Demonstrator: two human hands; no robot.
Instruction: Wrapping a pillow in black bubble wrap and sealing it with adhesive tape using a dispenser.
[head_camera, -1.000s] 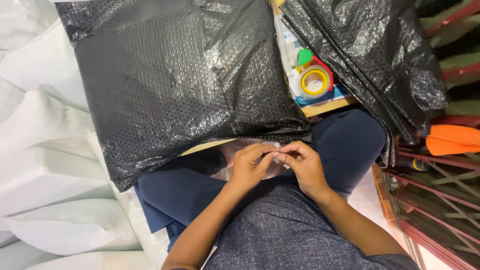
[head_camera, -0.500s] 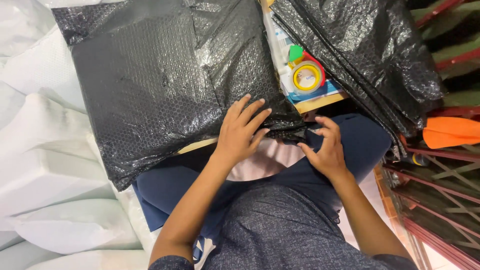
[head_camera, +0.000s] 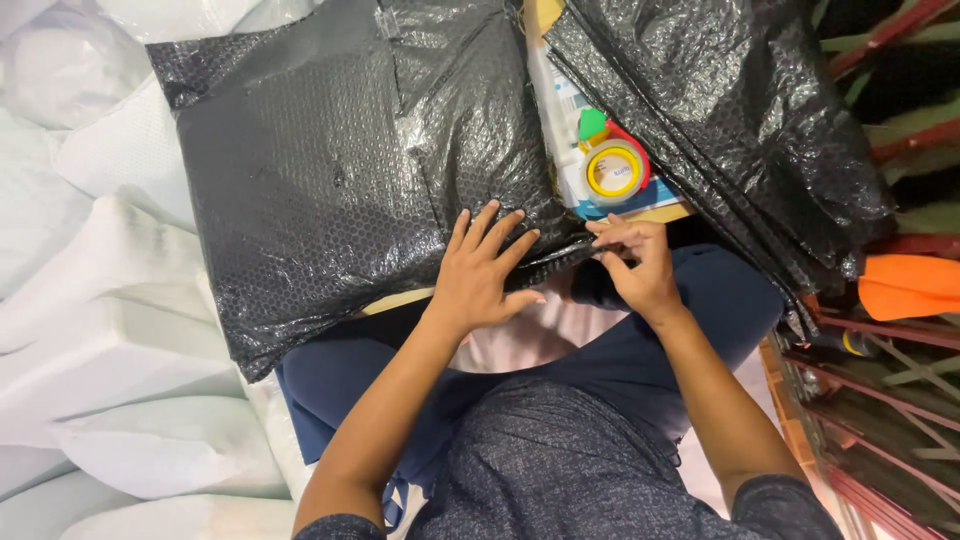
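The black bubble-wrap parcel (head_camera: 330, 190) looked nearly wrapped — left hand (head_camera: 485, 272) lay splayed flat on it, right hand (head_camera: 632, 262) pinched its loose near-right corner flap, seemingly untaped.

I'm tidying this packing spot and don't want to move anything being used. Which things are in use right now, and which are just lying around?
In use:
- black bubble-wrap parcel, pressed flat by the left hand
- its near corner edge, pinched by the right hand

Lying about:
- tape dispenser
- stack of black bubble wrap
- white foam sheets
- orange object
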